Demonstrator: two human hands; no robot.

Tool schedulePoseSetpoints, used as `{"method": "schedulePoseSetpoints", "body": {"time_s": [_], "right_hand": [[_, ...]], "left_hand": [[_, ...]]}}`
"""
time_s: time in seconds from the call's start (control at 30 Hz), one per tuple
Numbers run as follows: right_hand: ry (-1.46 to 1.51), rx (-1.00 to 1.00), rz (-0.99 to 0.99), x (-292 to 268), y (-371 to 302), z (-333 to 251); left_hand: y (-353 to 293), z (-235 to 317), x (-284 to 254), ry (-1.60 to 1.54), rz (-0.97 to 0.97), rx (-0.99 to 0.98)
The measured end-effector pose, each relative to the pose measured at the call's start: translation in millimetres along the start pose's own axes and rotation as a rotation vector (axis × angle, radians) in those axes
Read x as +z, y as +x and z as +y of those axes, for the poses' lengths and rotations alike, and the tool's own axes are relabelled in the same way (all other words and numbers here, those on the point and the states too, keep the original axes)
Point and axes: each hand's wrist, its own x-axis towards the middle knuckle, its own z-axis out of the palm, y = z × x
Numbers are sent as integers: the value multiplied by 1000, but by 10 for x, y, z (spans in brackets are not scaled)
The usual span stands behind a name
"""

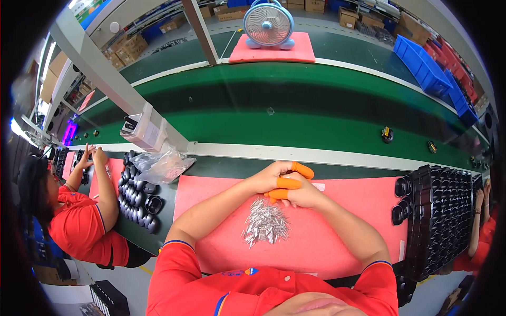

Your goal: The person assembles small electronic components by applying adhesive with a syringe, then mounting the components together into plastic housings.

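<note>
From where I stood, I saw the person's left hand point(270, 178) and right hand point(304, 195) pressed together above the pink mat point(337, 242), with the fingers overlapping. Orange finger covers point(289, 183) were on several fingers. Whether something small was pinched between the hands, I could not tell.

The heap of thin silver pins point(265, 223) lay on the mat, just beside the hands and on the side nearer to the person's body. The pins pointed in many directions.

To the right, black trays point(440, 221) with rows of round pockets stood at the edge of the mat, and some black round cups point(401, 211) were next to them. To the left of the mat there was a group of glossy dark cups point(138, 197), and near it a clear plastic bag point(167, 164). Further left, a co-worker point(84, 231) in a red shirt had both hands raised.

Beyond the mat ran a green belt point(295, 113), on which a small yellow and black part point(387, 135) lay. Behind it stood a light blue fan point(269, 25).
</note>
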Motion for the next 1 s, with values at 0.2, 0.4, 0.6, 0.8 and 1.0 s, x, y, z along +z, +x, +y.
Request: {"method": "schedulePoseSetpoints", "body": {"time_s": [0.2,0.4,0.6,0.8,1.0], "right_hand": [[4,9,-1,8,16,46],[5,2,6,15,10,12],[1,22,0,22,10,18],[-6,24,14,22,20,-10],[111,-109,12,26,-9,-1]], "left_hand": [[-26,82,36,-71,-7,-90],[-24,45,22,-17,-6,-22],[-12,28,26,-31,-9,-28],[-2,5,13,-16,-36,46],[-14,89,27,-55,-20,-49]]}}
